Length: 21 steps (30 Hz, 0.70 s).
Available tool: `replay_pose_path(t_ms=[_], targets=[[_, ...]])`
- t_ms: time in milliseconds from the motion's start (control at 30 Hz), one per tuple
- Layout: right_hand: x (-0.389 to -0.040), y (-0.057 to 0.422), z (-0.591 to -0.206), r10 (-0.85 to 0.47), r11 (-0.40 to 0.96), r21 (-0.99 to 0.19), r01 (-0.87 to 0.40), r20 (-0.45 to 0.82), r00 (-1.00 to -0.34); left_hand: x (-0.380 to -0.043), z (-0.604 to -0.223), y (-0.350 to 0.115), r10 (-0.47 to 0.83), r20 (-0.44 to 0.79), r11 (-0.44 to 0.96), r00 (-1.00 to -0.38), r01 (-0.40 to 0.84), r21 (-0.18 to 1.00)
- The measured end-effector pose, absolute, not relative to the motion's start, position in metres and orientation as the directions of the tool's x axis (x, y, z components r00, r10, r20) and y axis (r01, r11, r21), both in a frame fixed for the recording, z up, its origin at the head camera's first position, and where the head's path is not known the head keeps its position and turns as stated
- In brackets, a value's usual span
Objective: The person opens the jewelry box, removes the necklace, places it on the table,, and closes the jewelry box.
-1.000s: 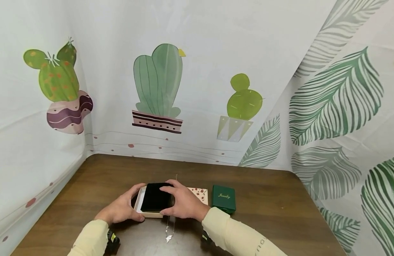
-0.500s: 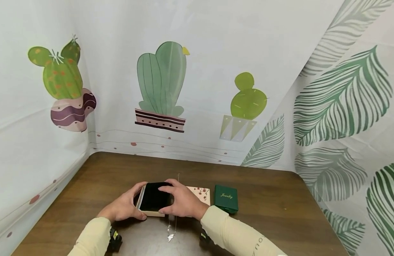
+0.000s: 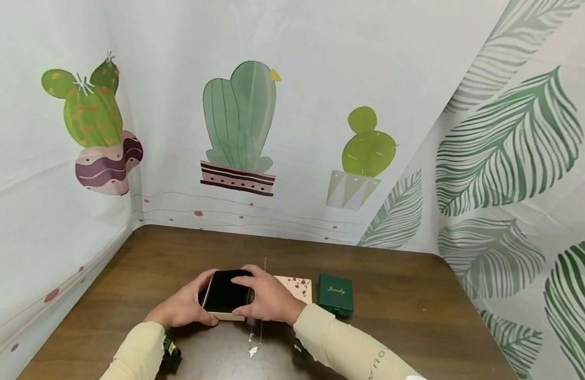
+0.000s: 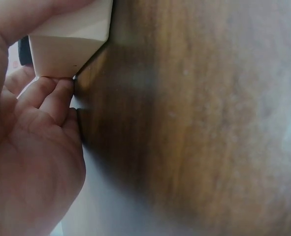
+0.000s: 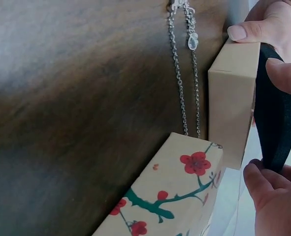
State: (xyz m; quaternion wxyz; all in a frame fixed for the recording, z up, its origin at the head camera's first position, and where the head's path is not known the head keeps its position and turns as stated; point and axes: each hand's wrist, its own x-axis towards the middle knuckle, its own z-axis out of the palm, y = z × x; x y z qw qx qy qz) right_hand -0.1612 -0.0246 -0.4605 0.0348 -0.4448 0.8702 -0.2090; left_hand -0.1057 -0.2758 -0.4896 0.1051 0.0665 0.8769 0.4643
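A cream jewellery box base (image 3: 228, 316) sits on the table between both hands. My left hand (image 3: 182, 305) grips it from the left, thumb on the near side; in the left wrist view, fingers bend against the box's wall (image 4: 69, 54). Over the box's top lies a black, velvet-like pad (image 3: 220, 295). My right hand (image 3: 272, 296) holds this pad by its near and far edges. The right wrist view shows the pad (image 5: 278, 118) slightly tilted, its right-hand side raised above the box rim. What lies inside the box is hidden.
A silver chain necklace (image 3: 253, 350) lies on the table just right of the box, partly under my right hand. Beyond it is a cream lid with red blossoms (image 3: 298, 287). A green jewellery box (image 3: 336, 294) stands farther right on the brown table (image 3: 406, 306).
My right hand has moved the black pad slightly left and down onto the box. The white strip of box interior at the left is now covered. My left hand keeps its grip.
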Motion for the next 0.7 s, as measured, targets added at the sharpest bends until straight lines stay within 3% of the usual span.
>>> replay_pose_path(t_ms=[700], targets=[[-0.1613,-0.032,-0.4659,-0.79,0.54,-0.335,-0.772,0.117,-0.602,-0.1052,-0.4896,-0.2742,0.164,-0.17,0.575,-0.972,-0.046,0.817]])
